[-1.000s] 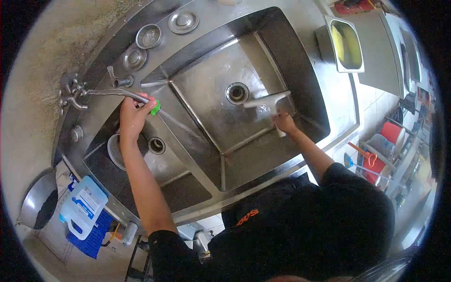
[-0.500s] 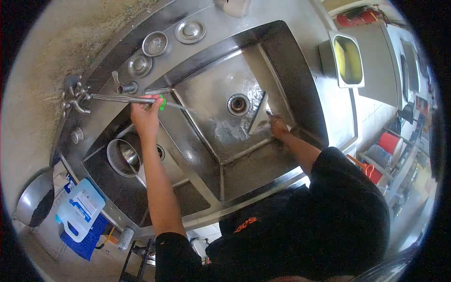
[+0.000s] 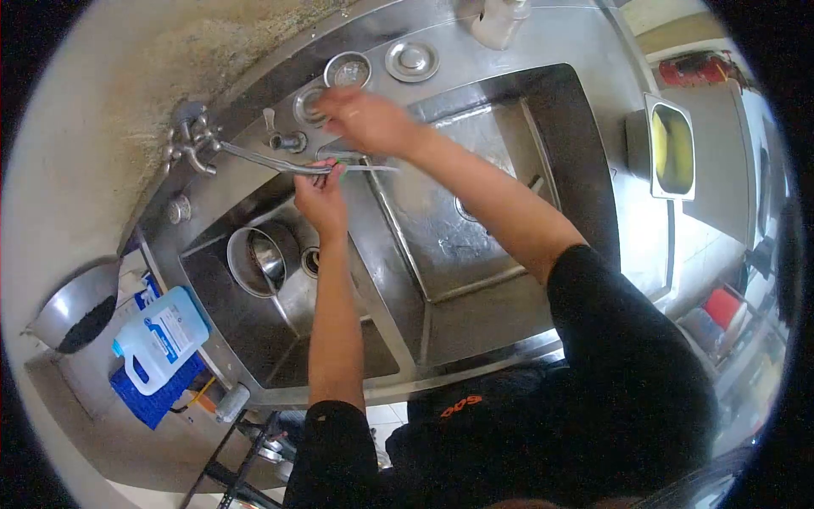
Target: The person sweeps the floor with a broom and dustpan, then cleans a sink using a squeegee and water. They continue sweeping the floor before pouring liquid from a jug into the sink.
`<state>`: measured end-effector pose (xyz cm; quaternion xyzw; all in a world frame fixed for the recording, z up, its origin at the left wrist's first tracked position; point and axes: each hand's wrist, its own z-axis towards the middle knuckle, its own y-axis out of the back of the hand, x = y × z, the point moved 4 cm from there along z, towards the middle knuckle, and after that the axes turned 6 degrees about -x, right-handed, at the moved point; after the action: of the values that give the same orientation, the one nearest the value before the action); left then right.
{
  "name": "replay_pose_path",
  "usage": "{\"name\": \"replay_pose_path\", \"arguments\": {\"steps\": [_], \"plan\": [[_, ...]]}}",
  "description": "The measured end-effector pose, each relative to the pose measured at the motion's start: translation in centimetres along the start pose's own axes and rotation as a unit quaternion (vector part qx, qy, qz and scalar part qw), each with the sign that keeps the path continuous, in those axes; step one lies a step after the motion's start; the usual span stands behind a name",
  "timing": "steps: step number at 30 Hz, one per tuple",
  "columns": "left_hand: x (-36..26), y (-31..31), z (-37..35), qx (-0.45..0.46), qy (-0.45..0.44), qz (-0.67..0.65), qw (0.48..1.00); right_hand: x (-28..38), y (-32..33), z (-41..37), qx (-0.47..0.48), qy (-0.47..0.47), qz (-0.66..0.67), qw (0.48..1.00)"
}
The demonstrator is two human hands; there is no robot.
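My left hand [image 3: 323,197] is closed around the end of the metal faucet spout [image 3: 270,159], where a bit of green shows by the fingers. Water [image 3: 373,168] streams from it over the large right basin [image 3: 462,246]. Smeared by motion, my right hand [image 3: 363,120] reaches across above the back rim and overlaps a round metal sink strainer [image 3: 309,108]. Close by on the ledge are a metal cup-shaped strainer [image 3: 348,71] and a round metal lid-like piece [image 3: 413,62]. My right forearm partly covers the basin's drain [image 3: 465,209].
In the left basin a metal pot [image 3: 251,263] holds a ladle [image 3: 268,254]. A blue jug [image 3: 167,333] and a metal bowl [image 3: 78,305] stand at the left. On the right ledge sits a metal container [image 3: 674,151] with yellow contents.
My right hand has left the pale flat triangular piece in the large basin and swung up and left to the back ledge. My left hand stays on the spout; the view has shifted.
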<state>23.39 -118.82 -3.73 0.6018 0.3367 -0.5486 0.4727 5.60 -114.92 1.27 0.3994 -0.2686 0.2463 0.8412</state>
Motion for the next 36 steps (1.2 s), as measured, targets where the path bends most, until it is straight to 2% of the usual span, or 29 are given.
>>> {"name": "replay_pose_path", "arguments": {"steps": [1,3,7,9,11,13,15,17,19,23,25,26,28,30,31,32,33,34,36], "plan": [[0.0,-0.2,0.1,0.008,0.001,-0.001,1.0,0.6,-1.6,0.4,-0.003,-0.006,-0.004,1.0],[0.1,-0.1,-0.3,-0.04,0.003,-0.005,0.999,1.7,-3.8,-0.4,0.052,-0.042,-0.194,0.979],[-0.2,-0.5,-0.5,-0.058,0.003,0.027,0.998,1.8,-4.1,-2.8,0.069,-0.043,-0.2,0.976],[-0.2,-0.4,-0.5,-0.061,0.0,0.006,0.998,1.3,-2.1,-5.1,0.041,0.003,-0.225,0.973],[0.0,-0.3,-0.4,-0.05,-0.005,-0.021,0.998,1.3,0.5,-6.6,-0.006,0.078,-0.136,0.988],[0.0,-0.2,-0.3,-0.056,0.0,-0.019,0.998,1.2,2.8,-9.6,-0.005,-0.033,-0.014,0.999],[-0.1,-0.4,-0.2,-0.056,0.004,-0.021,0.998,0.2,4.3,-14.4,-0.03,-0.132,-0.033,0.99],[0.0,-0.5,-0.3,-0.075,0.008,-0.042,0.996,-3.2,3.3,-21.8,-0.017,-0.279,-0.068,0.958],[-0.3,-0.9,-0.4,-0.069,0.025,-0.055,0.996,-7.6,0.5,-30.5,0.025,-0.302,-0.145,0.942],[-0.7,-2.4,-0.5,-0.063,0.054,-0.091,0.992,-8.5,-2.3,-37.6,0.052,-0.357,-0.203,0.911],[-0.6,-2.8,-0.7,-0.054,0.068,-0.104,0.991,-7.1,-4.1,-39.2,0.104,-0.255,-0.196,0.941],[-0.6,-3.0,-0.5,-0.059,0.085,-0.124,0.987,-6.9,-4.2,-40.0,0.098,-0.261,-0.199,0.94],[-0.3,-3.2,-0.4,-0.066,0.103,-0.151,0.981,-6.6,-4.3,-41.7,0.122,-0.207,-0.166,0.956],[-0.1,-3.4,-0.2,-0.045,0.099,-0.147,0.983,-7.5,-4.1,-43.3,0.021,-0.395,0.018,0.918],[0.0,-3.5,-0.2,-0.038,0.088,-0.143,0.985,-7.2,-3.4,-43.1,0.07,-0.3,-0.095,0.947],[0.3,-3.6,-0.2,-0.037,0.089,-0.144,0.985,-6.9,-3.1,-43.0,0.117,-0.196,-0.206,0.951],[0.3,-3.7,-0.1,-0.045,0.09,-0.153,0.983,-7.1,-2.4,-41.9,0.116,-0.197,-0.207,0.951],[0.4,-3.7,-0.1,-0.053,0.093,-0.16,0.981,-8.3,-1.7,-41.6,0.052,-0.361,-0.061,0.929],[0.3,-3.9,-0.2,-0.057,0.094,-0.164,0.98,-9.2,-2.2,-41.3,-0.014,-0.509,0.092,0.856]]}}
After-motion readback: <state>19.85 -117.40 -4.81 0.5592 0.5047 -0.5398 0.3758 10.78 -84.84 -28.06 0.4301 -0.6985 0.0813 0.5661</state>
